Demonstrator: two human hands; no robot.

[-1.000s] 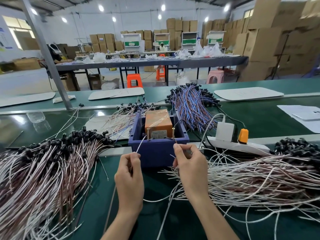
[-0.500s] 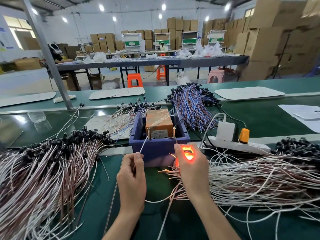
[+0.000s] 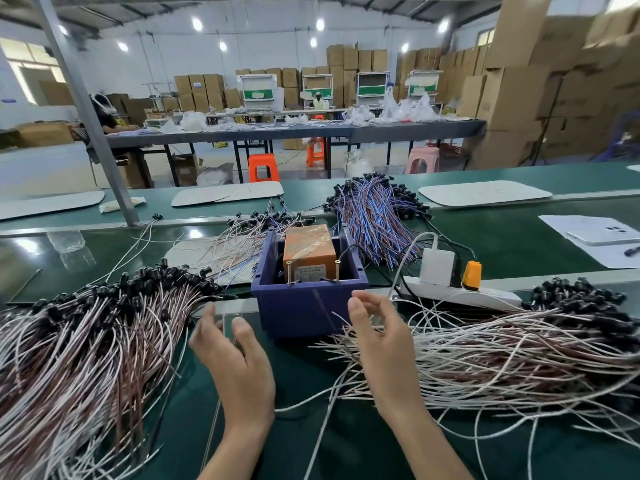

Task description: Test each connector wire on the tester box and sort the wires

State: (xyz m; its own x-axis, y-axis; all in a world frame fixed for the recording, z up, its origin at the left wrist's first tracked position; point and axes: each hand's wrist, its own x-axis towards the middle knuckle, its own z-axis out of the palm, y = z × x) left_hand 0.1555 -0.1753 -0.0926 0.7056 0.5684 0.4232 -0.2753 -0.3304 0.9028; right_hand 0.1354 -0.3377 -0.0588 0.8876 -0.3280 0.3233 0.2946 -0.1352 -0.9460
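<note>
Beneath the fingers lies the green tabletop [image 3: 519, 244]. Left of the left hand [image 3: 239, 372] fingers spreads one wire pile [image 3: 86, 341]. Right of the right hand [image 3: 388, 355] fingers spreads another wire pile [image 3: 502, 355]. Just beyond the fingertips stands the tester box [image 3: 294, 313]. All fingers are apart, gripping nothing discernible.

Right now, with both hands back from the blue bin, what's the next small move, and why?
Probably pick one wire from the right pile with the right hand: it and the left hand look open and seem empty, short of the tester box.

L grip [image 3: 239, 368] & R grip [image 3: 384, 351], fingers loose
</note>
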